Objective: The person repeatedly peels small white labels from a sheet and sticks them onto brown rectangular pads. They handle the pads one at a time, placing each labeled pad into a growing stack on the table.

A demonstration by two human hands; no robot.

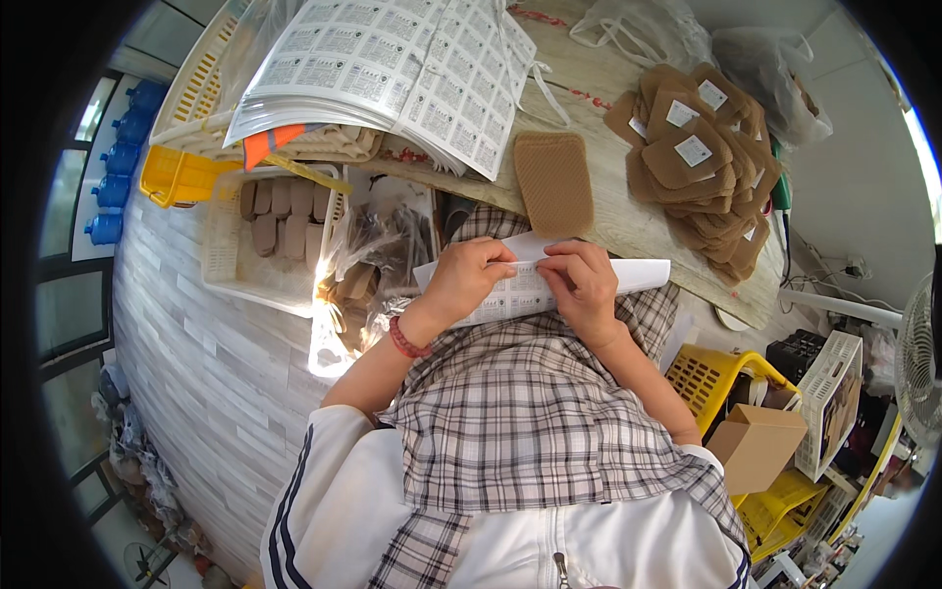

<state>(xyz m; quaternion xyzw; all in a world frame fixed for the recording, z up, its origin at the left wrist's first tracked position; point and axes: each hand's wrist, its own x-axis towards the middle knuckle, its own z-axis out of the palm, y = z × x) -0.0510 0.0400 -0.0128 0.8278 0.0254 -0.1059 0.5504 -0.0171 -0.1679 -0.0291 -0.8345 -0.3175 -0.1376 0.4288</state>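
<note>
Across my lap lies a white sheet of printed labels (pixel 491 306), its upper edge pinched in both hands. My left hand (pixel 469 278), with a red bracelet at the wrist, has thumb and finger closed on the sheet. Close beside it, my right hand (pixel 581 285) pinches the same edge. Just beyond my hands, a single brown ribbed fabric piece (pixel 554 185) rests at the table's edge. Farther right is a heap of similar brown pieces (pixel 699 162), several with a white label stuck on.
A thick stack of label sheets (pixel 392 74) covers the left of the table (pixel 628 221). White crate (pixel 221 236) with brown pieces stands left on the floor. A yellow basket (pixel 702 378) and cardboard box (pixel 756 447) are at right, near a fan (pixel 922 363). Plastic bags (pixel 770 79) lie behind the heap.
</note>
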